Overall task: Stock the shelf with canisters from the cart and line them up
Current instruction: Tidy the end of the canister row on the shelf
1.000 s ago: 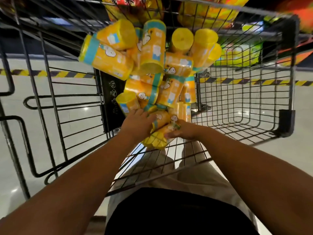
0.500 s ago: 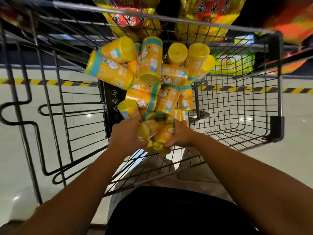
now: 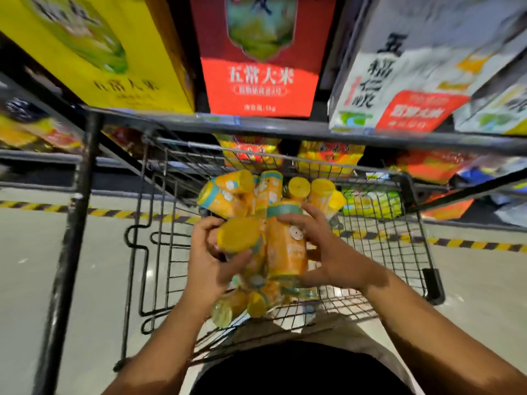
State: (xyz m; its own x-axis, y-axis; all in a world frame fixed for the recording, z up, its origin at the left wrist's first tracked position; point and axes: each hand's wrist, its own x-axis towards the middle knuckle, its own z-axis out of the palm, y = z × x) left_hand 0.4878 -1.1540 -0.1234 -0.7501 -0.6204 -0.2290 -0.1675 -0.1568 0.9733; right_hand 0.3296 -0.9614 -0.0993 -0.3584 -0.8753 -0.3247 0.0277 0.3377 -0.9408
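Observation:
Several yellow canisters with teal bands lie piled in the wire cart (image 3: 393, 269). My left hand (image 3: 209, 263) grips one canister (image 3: 238, 236) with its yellow lid facing me. My right hand (image 3: 328, 252) grips a second canister (image 3: 286, 246), held upright beside the first, above the pile. More canisters (image 3: 225, 195) lie at the cart's far end, and others (image 3: 236, 305) lie below my hands.
A dark shelf edge (image 3: 285, 128) runs across above the cart, carrying large rice boxes: yellow (image 3: 94, 52), red (image 3: 262, 58) and white (image 3: 405, 75). A black upright post (image 3: 74, 218) stands at left. Bagged goods fill the lower shelf behind the cart.
Both hands have lifted a canister each out of the pile and drawn them up and toward me. My view has tilted upward, bringing the shelf with boxes into sight.

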